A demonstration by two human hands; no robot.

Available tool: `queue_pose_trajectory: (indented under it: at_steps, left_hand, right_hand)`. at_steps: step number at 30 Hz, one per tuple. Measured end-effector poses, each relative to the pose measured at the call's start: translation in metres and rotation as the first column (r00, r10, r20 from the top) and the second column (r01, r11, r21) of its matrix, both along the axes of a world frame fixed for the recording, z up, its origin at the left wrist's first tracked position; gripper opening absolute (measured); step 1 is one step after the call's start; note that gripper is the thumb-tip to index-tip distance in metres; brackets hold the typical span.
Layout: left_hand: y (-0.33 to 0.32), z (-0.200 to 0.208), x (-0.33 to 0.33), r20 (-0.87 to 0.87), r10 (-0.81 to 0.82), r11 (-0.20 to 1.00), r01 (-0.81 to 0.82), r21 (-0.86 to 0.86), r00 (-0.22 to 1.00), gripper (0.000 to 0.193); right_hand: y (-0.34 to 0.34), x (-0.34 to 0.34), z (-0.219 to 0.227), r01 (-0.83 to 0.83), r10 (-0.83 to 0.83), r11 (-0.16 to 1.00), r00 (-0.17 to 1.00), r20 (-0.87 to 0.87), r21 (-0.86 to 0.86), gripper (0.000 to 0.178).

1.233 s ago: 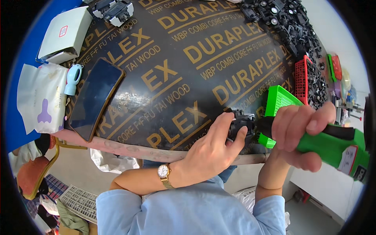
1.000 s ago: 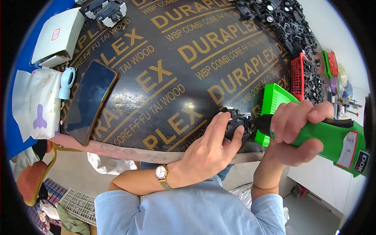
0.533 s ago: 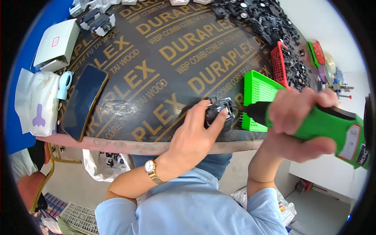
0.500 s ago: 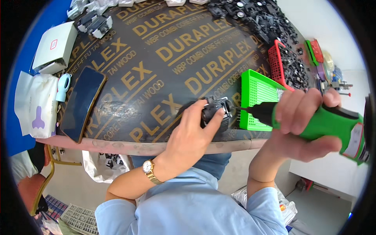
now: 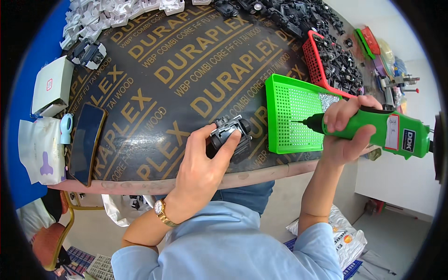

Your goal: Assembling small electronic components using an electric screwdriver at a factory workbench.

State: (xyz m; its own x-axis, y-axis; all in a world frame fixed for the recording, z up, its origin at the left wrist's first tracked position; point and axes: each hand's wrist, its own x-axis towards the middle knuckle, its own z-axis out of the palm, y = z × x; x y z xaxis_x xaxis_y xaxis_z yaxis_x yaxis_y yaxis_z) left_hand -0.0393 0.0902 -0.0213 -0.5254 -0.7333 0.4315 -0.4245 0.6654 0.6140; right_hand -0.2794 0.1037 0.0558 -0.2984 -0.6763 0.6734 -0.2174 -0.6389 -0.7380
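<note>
1. Work surface: a dark printed counter (image 5: 149, 154) with a pale front edge. White plastic shells (image 5: 93, 21) are heaped at its far left, black parts (image 5: 298, 21) at its far right.
2. Workpiece: one black assembly (image 5: 242, 147) sits tilted near the front edge, left of the green tray (image 5: 272, 116).
3. Left hand (image 5: 198, 163): grip pinching the black assembly between thumb and fingers.
4. Right hand (image 5: 343, 140): grip wrapped around a green electric screwdriver (image 5: 380, 127). The bit is over the green tray, well apart from the workpiece; whether it carries a fastener is too small to tell.
5. Supply: small silvery pieces (image 5: 328, 100) lie at the tray's far right corner. The red basket (image 5: 313, 58) behind holds more black parts.
6. Status, done: cannot be confirmed; no fastener in the workpiece can be made out.
7. Status, remaining: the held assembly appears unfinished, and the heaps suggest much stock remains.
</note>
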Motion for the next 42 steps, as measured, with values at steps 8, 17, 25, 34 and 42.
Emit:
queue_pose_trajectory:
  at_steps: [8,17,25,34,42]
  left_hand:
    - [0.001,0.002,0.0,0.021,0.005,0.999,-0.006,0.032,1.0,0.048]
    - [-0.002,0.003,0.004,-0.02,-0.045,0.993,0.047,0.107,0.999,0.048]
    - [-0.003,0.0,0.003,0.058,0.038,0.994,-0.032,-0.106,0.998,0.047]
    - [0.001,0.001,0.01,0.116,0.036,0.998,-0.031,-0.049,0.993,0.04]
    - [-0.001,0.0,0.012,0.1,0.018,1.0,-0.017,-0.015,0.995,0.042]
  right_hand:
    - [-0.002,-0.005,-0.006,-0.005,0.005,1.0,1.0,-0.011,0.025,0.055]
    - [-0.004,-0.003,-0.003,-0.023,0.032,0.995,0.996,-0.084,0.1,0.056]
    - [-0.009,0.034,0.033,-0.475,0.48,0.87,0.877,0.006,-0.129,0.069]
    - [-0.032,0.092,0.023,-0.576,0.576,0.817,0.814,-0.073,0.025,0.079]
    - [-0.044,0.108,0.037,-0.43,0.477,0.847,0.874,-0.091,0.313,0.075]
